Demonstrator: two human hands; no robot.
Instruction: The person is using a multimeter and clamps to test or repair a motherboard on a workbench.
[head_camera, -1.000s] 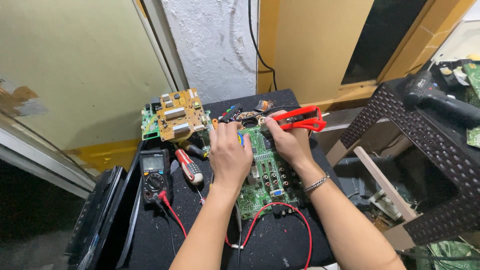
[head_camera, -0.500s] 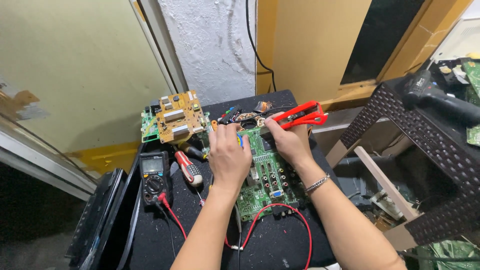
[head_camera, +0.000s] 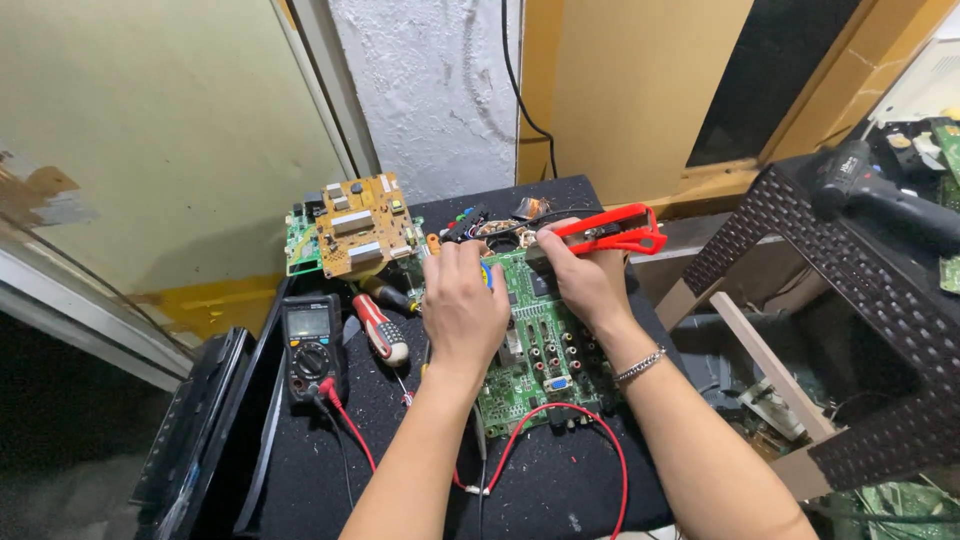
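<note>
We see both hands crowding the far end of the green circuit board (head_camera: 535, 355): left hand (head_camera: 462, 305), right hand (head_camera: 590, 280) gripping red pliers (head_camera: 615, 232). Left of the board we find a red-handled screwdriver (head_camera: 385, 335) and a multimeter (head_camera: 312, 345) blocking passage. The yellow board (head_camera: 355, 235) fills the far left. A red lead (head_camera: 560, 440) loops across the near mat (head_camera: 560, 495), with bare mat inside it. At right, a dark stool (head_camera: 850, 300) walls off that side.

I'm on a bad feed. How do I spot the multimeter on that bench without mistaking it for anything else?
Find the black work surface, then go to its left edge, left of the green circuit board. The multimeter is the dark upright box with a small screen over a round dial, red lead trailing from its base; the neighbouring screwdriver has neither.
</note>
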